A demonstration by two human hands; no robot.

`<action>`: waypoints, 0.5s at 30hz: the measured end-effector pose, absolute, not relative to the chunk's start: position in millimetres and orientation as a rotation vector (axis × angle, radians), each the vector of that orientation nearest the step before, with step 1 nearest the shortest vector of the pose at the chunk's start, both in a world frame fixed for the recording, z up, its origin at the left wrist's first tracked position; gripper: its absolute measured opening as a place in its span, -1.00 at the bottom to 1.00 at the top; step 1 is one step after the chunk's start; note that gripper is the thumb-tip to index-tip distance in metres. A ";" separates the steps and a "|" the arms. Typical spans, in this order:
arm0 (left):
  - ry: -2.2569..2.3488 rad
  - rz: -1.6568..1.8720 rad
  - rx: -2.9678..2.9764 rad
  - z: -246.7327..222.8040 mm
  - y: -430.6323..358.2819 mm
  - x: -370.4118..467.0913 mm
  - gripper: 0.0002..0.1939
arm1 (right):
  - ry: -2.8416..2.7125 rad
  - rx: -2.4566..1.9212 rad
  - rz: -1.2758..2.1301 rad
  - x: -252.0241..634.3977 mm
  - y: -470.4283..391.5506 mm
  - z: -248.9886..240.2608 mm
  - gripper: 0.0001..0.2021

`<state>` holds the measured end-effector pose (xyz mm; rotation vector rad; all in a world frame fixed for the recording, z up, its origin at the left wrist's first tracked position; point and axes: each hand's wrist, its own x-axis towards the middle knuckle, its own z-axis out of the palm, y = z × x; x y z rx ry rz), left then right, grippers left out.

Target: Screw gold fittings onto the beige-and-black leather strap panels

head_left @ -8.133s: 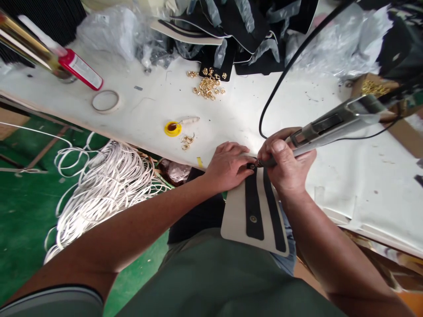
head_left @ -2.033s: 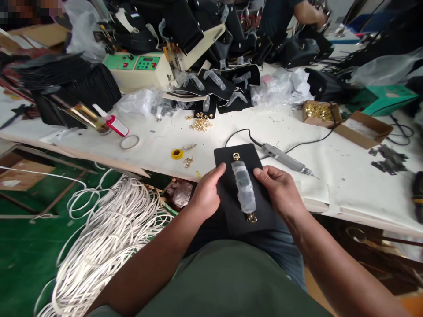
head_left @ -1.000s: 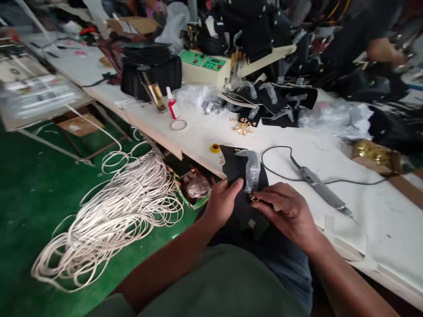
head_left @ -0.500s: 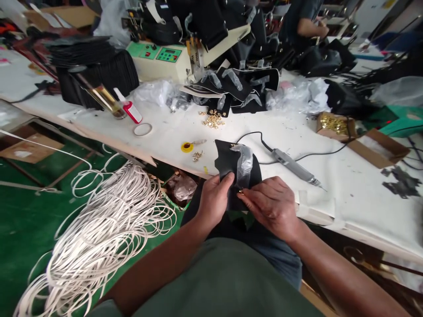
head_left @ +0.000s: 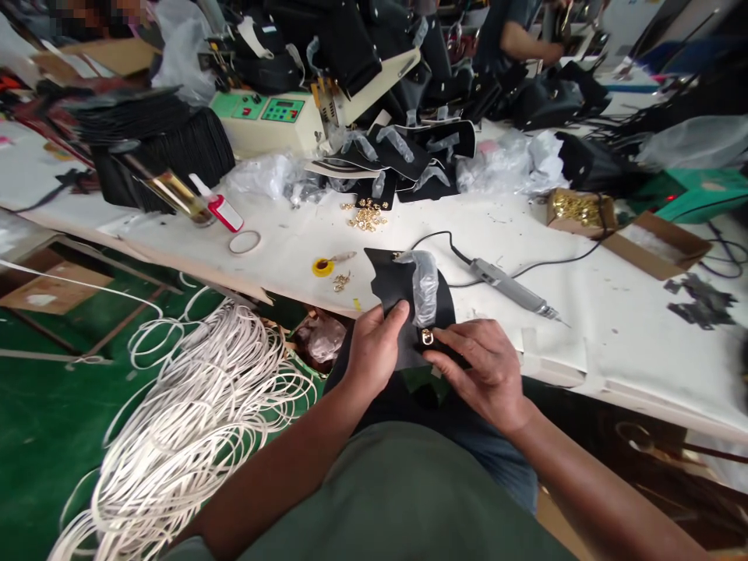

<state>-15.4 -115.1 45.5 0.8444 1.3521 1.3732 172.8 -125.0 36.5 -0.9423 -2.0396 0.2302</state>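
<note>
My left hand (head_left: 377, 347) grips the left edge of a black leather-like panel (head_left: 389, 284), thumb on top. The panel is tilted at the table's front edge, and a strip wrapped in clear plastic (head_left: 425, 288) lies along it. A small gold ring fitting (head_left: 427, 336) sits at the near end of that strip. My right hand (head_left: 482, 366) is closed on the panel's near right side, index finger and thumb beside the gold fitting; its other fingers are curled. A gold part also shows at the strip's far end.
A grey pen-shaped electric screwdriver (head_left: 514, 288) with a black cable lies right of the panel. Gold fittings (head_left: 367, 216), small screws (head_left: 341, 282), a yellow ring (head_left: 322, 267) and a red-and-white bottle (head_left: 225, 212) are on the table (head_left: 280, 257). White cord (head_left: 192, 421) heaps on the floor.
My right fingers have shifted off the gold fitting to its right side, so its ring shape now shows. The left hand keeps its hold. The view has shifted slightly.
</note>
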 end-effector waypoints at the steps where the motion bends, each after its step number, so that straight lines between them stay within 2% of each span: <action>1: 1.321 1.359 0.831 47.6 -114.4 -15.3 -0.63 | -1.986 -0.959 0.265 174.6 -126.2 35.2 -0.64; 5: 1.337 1.274 0.847 61.2 -117.7 -11.4 -0.58 | -1.573 -1.185 0.550 180.6 -133.5 36.7 -0.55; 7: 1.458 1.200 0.891 66.1 -119.1 -6.7 -0.55 | -1.281 -1.267 0.938 183.0 -136.7 40.9 -0.53; 9: 1.411 1.085 0.907 65.6 -114.5 1.2 -0.48 | -1.022 -1.170 1.424 187.8 -136.3 44.2 -0.52; 10: 1.362 1.021 0.928 64.0 -109.9 6.9 -0.45 | -0.901 -1.108 1.547 192.3 -135.5 45.6 -0.51; 12: 1.268 0.867 0.997 59.9 -99.3 21.0 -0.41 | -0.730 -1.045 1.598 207.0 -136.5 48.8 -0.51; 15: 1.196 0.817 1.108 53.2 -85.5 39.8 -0.27 | -0.616 -1.073 1.440 246.0 -146.4 56.9 -0.55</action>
